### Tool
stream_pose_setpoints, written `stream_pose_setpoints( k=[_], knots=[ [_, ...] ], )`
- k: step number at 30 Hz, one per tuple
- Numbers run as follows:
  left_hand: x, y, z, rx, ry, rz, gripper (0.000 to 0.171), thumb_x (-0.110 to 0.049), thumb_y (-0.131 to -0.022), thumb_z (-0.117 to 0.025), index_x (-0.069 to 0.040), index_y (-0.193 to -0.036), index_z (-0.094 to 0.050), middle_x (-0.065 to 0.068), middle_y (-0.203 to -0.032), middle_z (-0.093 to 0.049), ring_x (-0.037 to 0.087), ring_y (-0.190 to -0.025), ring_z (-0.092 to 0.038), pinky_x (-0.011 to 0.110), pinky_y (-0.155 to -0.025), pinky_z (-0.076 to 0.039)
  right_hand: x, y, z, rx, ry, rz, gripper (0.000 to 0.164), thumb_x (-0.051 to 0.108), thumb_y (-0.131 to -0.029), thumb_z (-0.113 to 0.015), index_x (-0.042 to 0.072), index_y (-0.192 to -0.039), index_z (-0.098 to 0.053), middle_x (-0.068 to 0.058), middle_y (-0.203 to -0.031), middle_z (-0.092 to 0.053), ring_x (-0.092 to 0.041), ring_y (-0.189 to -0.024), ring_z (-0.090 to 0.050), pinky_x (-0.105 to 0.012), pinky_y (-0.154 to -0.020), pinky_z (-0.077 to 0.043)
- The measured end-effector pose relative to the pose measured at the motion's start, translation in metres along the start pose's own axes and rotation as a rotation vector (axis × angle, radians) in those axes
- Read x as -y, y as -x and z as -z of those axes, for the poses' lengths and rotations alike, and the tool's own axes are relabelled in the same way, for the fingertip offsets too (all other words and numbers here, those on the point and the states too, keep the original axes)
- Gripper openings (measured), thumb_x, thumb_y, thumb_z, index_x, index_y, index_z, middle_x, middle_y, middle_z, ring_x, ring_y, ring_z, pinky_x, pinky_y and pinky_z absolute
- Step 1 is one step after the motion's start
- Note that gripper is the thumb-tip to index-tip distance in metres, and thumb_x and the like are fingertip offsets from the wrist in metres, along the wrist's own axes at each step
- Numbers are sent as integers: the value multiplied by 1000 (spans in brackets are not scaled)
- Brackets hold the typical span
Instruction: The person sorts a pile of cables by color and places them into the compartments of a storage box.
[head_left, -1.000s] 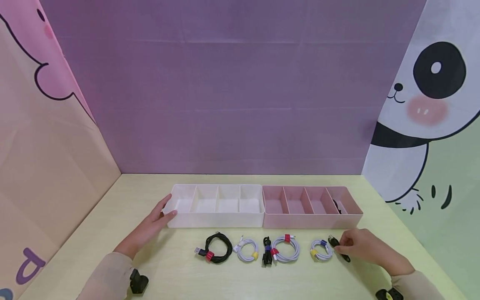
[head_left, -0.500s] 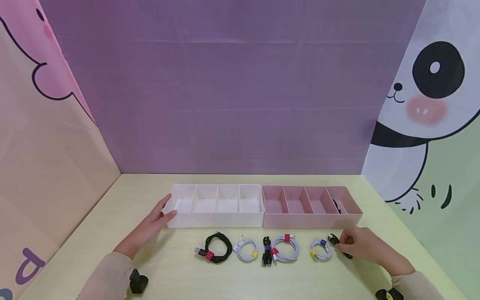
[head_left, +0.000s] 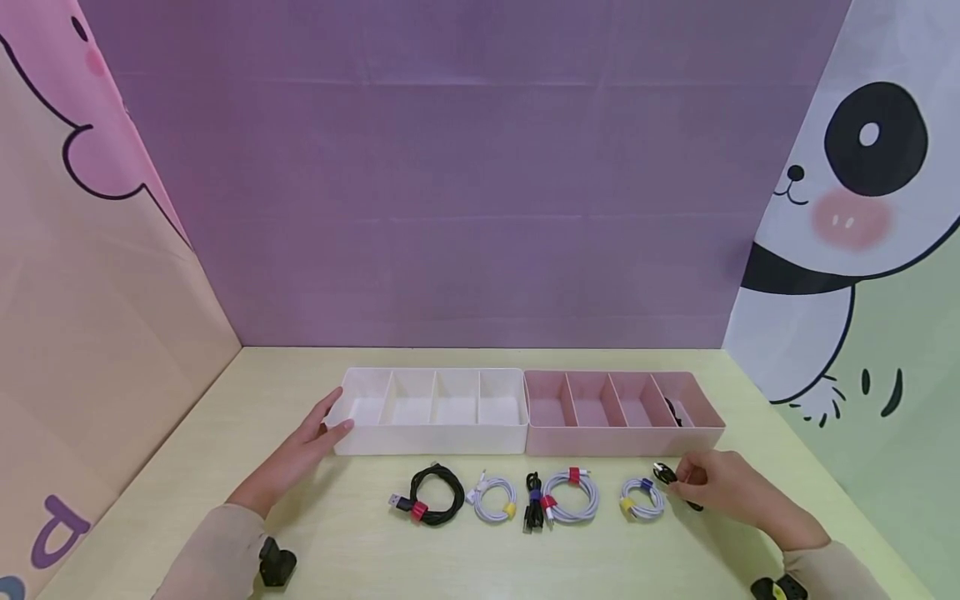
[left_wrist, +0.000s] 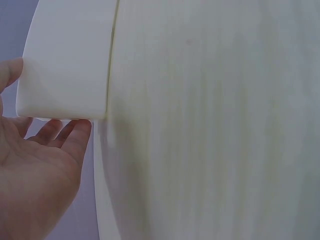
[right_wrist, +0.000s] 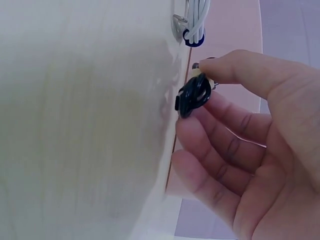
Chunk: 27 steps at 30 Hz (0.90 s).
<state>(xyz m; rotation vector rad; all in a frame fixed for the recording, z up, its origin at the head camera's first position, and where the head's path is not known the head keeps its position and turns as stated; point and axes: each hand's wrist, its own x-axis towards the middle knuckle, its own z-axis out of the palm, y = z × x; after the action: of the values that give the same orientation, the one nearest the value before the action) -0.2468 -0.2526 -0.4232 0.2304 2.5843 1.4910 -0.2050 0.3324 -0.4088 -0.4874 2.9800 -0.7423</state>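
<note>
At the left end of the white divided box (head_left: pixel 431 440), my left hand (head_left: pixel 303 450) holds the corner, thumb at the front rim and fingers along the end wall (left_wrist: pixel 67 60). My right hand (head_left: pixel 723 487) pinches a small bundled black cable (head_left: pixel 663 472) between thumb and fingertips, in front of the pink divided box (head_left: pixel 626 442). In the right wrist view the folded black loops (right_wrist: pixel 194 95) show between the fingers, close over the table. Just left of this hand lies a coiled white cable (head_left: pixel 654 508) with blue and yellow ties.
Along the table front lie a black coil (head_left: pixel 453 492) with a red tie, a small white coil (head_left: pixel 493 518), a black bundle (head_left: pixel 533 508) with a blue tie and a larger white coil (head_left: pixel 592 504). Something black (head_left: pixel 672 410) sits in the pink box's rightmost compartment.
My right hand has moved slightly away from me with the black cable, which has shifted a little up and left. The left hand and both boxes stay where they were.
</note>
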Motion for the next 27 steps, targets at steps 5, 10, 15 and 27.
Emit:
stream_pose_setpoints(
  k=[5,10,15,27],
  knots=[
    [-1,0,1,-1,-17,8,82,-53,-104,-47,-22,-163,1,27,-163,-1,51,-143,-20,72,-110,-18,1,0,2,-12,16,16,16,23,-89,-77,16,-82,-64,12,-69,-58,-2,-63,-49,-25,-56,-43],
    [0,0,1,-2,-9,4,82,-52,-104,-47,-22,-163,1,26,-163,-1,51,-144,-18,71,-111,-16,2,-1,6,-21,18,23,15,23,-90,-75,15,-84,-64,12,-69,-57,-3,-62,-49,-25,-56,-43],
    [0,0,1,1,-8,5,82,-51,-104,-48,-22,-163,1,27,-163,-2,51,-144,-18,71,-111,-17,6,-1,9,-34,17,24,14,22,-89,-76,15,-84,-65,12,-69,-58,-3,-63,-50,-25,-56,-45],
    [-1,1,1,-3,-20,4,81,-51,-104,-48,-22,-163,0,25,-163,-4,48,-141,-24,71,-110,-20,10,-4,16,-87,45,55,13,18,-88,-77,15,-84,-64,12,-71,-57,-2,-63,-50,-24,-56,-45]
  ],
)
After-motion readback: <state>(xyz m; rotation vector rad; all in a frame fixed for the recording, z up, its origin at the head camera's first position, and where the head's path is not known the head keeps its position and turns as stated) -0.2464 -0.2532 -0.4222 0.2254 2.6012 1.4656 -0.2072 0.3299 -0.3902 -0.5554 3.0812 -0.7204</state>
